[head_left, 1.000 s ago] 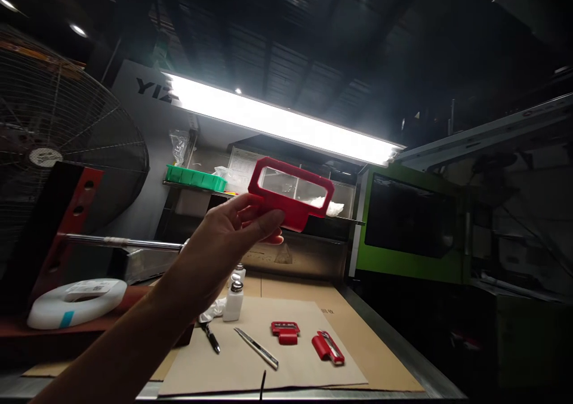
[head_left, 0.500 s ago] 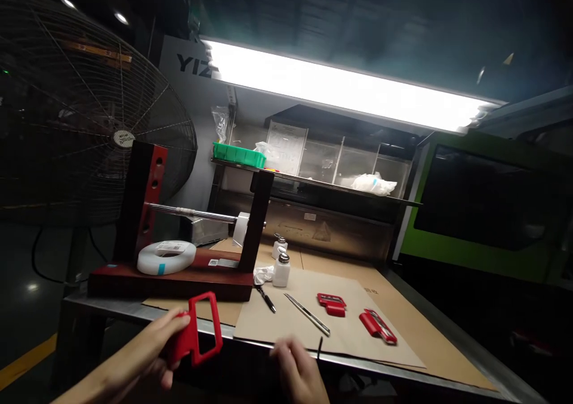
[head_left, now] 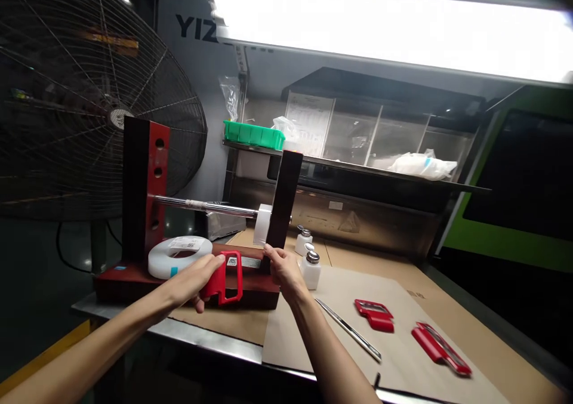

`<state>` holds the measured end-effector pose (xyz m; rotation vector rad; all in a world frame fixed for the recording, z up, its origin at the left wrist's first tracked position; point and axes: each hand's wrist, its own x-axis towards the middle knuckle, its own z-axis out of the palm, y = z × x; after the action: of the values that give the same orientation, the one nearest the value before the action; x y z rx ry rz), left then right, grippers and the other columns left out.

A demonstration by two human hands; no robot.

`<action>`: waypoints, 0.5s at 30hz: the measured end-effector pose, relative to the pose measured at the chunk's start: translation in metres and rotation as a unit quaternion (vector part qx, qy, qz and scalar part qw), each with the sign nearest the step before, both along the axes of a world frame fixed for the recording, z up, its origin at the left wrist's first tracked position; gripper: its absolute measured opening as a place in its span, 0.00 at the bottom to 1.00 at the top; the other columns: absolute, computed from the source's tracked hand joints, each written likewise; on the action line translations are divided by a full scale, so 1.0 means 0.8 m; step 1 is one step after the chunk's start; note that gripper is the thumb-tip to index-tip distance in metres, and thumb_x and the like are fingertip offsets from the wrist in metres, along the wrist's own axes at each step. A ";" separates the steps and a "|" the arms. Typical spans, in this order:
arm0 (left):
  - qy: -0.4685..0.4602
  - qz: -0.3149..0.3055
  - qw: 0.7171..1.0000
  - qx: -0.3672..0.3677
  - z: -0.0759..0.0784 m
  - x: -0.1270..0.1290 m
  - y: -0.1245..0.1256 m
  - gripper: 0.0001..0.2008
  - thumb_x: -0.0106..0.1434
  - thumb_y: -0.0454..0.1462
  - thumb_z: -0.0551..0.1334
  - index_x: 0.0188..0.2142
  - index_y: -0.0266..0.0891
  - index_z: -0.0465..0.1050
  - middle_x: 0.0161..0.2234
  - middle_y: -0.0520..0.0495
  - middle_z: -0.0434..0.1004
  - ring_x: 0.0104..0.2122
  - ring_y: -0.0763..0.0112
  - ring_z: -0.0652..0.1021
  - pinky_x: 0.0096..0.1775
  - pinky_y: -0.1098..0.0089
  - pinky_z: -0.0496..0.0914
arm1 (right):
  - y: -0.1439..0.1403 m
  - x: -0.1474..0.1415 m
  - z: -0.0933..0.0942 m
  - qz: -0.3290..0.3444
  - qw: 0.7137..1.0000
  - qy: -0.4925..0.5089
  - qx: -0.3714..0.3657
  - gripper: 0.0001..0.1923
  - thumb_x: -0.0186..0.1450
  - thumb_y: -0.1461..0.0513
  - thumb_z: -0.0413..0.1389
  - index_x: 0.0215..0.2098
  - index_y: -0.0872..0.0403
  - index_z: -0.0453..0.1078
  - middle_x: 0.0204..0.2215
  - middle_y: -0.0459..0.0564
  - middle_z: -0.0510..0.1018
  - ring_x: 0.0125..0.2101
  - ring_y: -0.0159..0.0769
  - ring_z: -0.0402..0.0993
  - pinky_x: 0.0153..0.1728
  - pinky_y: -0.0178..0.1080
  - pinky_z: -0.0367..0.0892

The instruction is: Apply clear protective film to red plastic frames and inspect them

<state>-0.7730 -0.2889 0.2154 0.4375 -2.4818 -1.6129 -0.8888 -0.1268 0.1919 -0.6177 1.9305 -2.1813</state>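
Cardboard sheets (head_left: 470, 344) cover the bench where the left hand (head_left: 190, 281) grips a red frame (head_left: 226, 277) just left of the right hand (head_left: 282, 268), whose fingers pinch the tape stand (head_left: 143, 213); two frames (head_left: 373, 314) lie untouched rightward.

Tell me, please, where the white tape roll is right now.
In the head view, the tape roll lies flat at left on the red stand's base, just left of the left hand.
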 end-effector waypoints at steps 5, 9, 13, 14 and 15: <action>-0.025 -0.020 0.999 -0.034 0.005 -0.023 0.000 0.25 0.62 0.56 0.45 0.40 0.36 0.62 0.20 0.51 0.61 0.14 0.72 0.65 0.17 0.73 0.61 | -0.002 0.002 0.001 0.027 0.999 -0.027 -0.035 0.19 0.47 0.52 0.61 0.26 0.57 0.64 0.11 0.35 0.51 0.13 0.21 0.41 0.15 0.31 0.36; -0.010 -0.044 0.998 -0.036 0.015 -0.027 0.010 0.28 0.62 0.57 0.44 0.44 0.35 0.63 0.20 0.49 0.63 0.15 0.73 0.65 0.17 0.75 0.61 | 0.000 0.012 0.002 0.017 0.998 -0.034 -0.056 0.18 0.46 0.52 0.61 0.26 0.56 0.64 0.11 0.34 0.52 0.13 0.21 0.40 0.16 0.32 0.35; -0.011 -0.086 0.996 -0.020 0.022 -0.036 0.019 0.34 0.60 0.61 0.44 0.50 0.37 0.63 0.24 0.47 0.67 0.18 0.72 0.66 0.16 0.76 0.60 | 0.006 0.034 -0.002 0.005 0.998 -0.032 -0.060 0.18 0.47 0.52 0.61 0.26 0.57 0.65 0.12 0.35 0.54 0.13 0.20 0.41 0.15 0.32 0.36; -0.012 -0.095 0.995 -0.018 0.023 -0.040 0.021 0.36 0.58 0.62 0.44 0.51 0.37 0.63 0.25 0.47 0.67 0.19 0.72 0.66 0.16 0.76 0.60 | 0.009 0.040 -0.005 0.005 0.998 -0.030 -0.058 0.18 0.47 0.52 0.61 0.26 0.58 0.65 0.12 0.36 0.55 0.13 0.20 0.42 0.15 0.32 0.36; -0.013 -0.104 0.994 -0.017 0.023 -0.043 0.023 0.37 0.57 0.63 0.45 0.51 0.36 0.63 0.26 0.46 0.67 0.20 0.71 0.67 0.17 0.76 0.61 | 0.012 0.045 -0.009 0.008 0.998 -0.027 -0.055 0.18 0.47 0.53 0.61 0.26 0.58 0.66 0.13 0.36 0.55 0.13 0.20 0.43 0.16 0.32 0.37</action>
<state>-0.8077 -0.2703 0.2338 0.2014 -2.6461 -1.6426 -0.8527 -0.1170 0.1846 -0.5813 1.7841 -2.2818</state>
